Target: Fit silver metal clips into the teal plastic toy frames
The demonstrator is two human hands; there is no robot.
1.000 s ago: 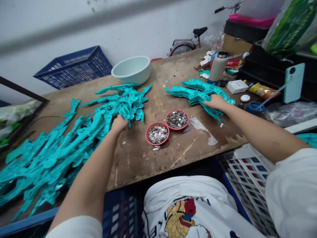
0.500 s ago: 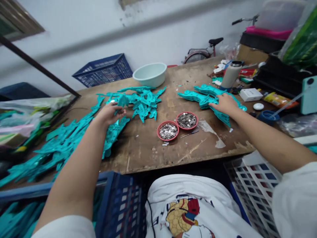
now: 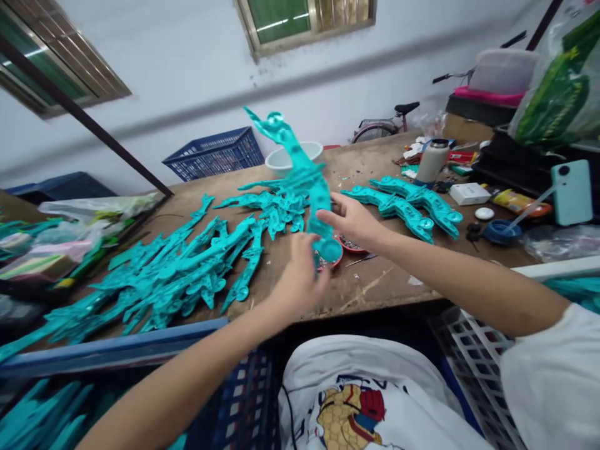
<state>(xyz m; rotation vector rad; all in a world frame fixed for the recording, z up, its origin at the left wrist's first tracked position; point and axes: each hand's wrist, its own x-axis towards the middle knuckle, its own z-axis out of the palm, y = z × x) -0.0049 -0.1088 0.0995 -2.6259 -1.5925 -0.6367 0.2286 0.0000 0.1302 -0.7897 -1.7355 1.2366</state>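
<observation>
A long, curved teal plastic part is held up over the table, slanting up and to the left, with a round lower end. My right hand grips its lower section from the right, thumb in front. My left hand is at the left of its lower end, blurred, thumb and fingers apart; whether it touches the part is unclear. Behind that end are two red bowls of small metal pieces, partly hidden. Several matching teal parts are piled at left, others lie behind, and two joined-looking pieces lie at right.
A pale basin stands at the back beside a blue crate. On the right are a bottle, a white box, a blue cup and a phone. Crates flank my lap, the blue one at left.
My right hand has left the teal parts at right and now grips a part at centre. My left hand has come from the left pile towards the centre. The view has tilted up.
</observation>
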